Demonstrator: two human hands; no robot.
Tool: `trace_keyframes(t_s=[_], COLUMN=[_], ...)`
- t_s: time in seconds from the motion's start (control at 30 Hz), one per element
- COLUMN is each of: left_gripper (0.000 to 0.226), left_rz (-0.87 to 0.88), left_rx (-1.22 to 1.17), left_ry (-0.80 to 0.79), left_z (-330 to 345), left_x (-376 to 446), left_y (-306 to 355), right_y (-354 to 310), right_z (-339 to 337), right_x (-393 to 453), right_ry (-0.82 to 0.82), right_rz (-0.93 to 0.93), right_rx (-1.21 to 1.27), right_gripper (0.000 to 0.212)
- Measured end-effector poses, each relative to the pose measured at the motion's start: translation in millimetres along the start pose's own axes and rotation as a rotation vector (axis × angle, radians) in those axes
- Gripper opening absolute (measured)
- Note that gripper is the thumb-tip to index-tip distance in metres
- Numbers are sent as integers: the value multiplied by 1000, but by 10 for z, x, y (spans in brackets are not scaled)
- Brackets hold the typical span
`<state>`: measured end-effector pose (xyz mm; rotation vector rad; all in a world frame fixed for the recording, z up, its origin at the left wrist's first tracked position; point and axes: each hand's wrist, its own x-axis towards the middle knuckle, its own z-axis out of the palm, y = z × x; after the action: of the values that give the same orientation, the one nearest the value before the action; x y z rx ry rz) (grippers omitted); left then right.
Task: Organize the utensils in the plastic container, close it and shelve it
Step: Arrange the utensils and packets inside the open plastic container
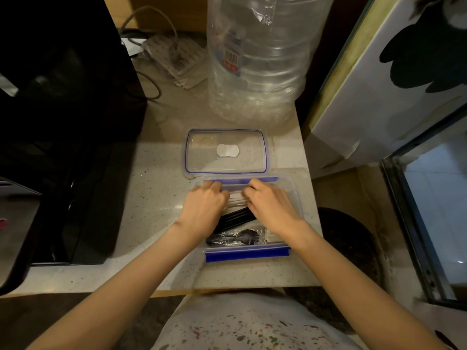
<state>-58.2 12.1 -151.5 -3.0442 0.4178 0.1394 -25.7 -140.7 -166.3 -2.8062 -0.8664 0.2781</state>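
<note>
Clear rectangular plastic container [294, 198], blue-clipped: left hand [206, 205] and right hand [267, 205] curled inside, possibly gripping pale utensils [237, 198], mostly hidden.

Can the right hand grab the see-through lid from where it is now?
Probably yes. The lid lies flat on the counter just beyond the open container, with nothing on it. The right hand is busy among the utensils beside the left hand, so it must lift out first.

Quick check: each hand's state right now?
Left hand: curled inside the container, grasp unclear.
Right hand: curled beside it, grasp unclear.
</note>
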Motion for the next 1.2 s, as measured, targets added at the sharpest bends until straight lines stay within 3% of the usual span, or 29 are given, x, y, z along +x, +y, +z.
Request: trace_keyframes(t_s=[0.1, 0.47, 0.7, 0.9, 1.03, 1.2], left_gripper=[24, 23, 23, 24, 32, 26], left_rz=[-12, -46, -110, -53, -70, -85], left_rx=[10, 30, 29, -15, 19, 1], left_ry=[-54, -135, -139, -138, -150, -148], left_z=[-28, -37, -52, -10, -9, -29], left_x=[-4, 59, 41, 26, 21, 22], left_y=[18, 20, 45, 42, 48, 53], right_y=[21, 60, 92, 61, 69, 76], right_z=[23, 32, 19, -76, -79, 15], right_x=[1, 1, -14, -56, -82, -58], right_ry=[-4, -19, -48, -14, 38, 36], right_rz=[-2, -21, 59, 18, 10, 28], right_rx=[-17, -8, 167, 177, 75, -21], right_gripper=[13, 18, 20, 29, 25, 20])
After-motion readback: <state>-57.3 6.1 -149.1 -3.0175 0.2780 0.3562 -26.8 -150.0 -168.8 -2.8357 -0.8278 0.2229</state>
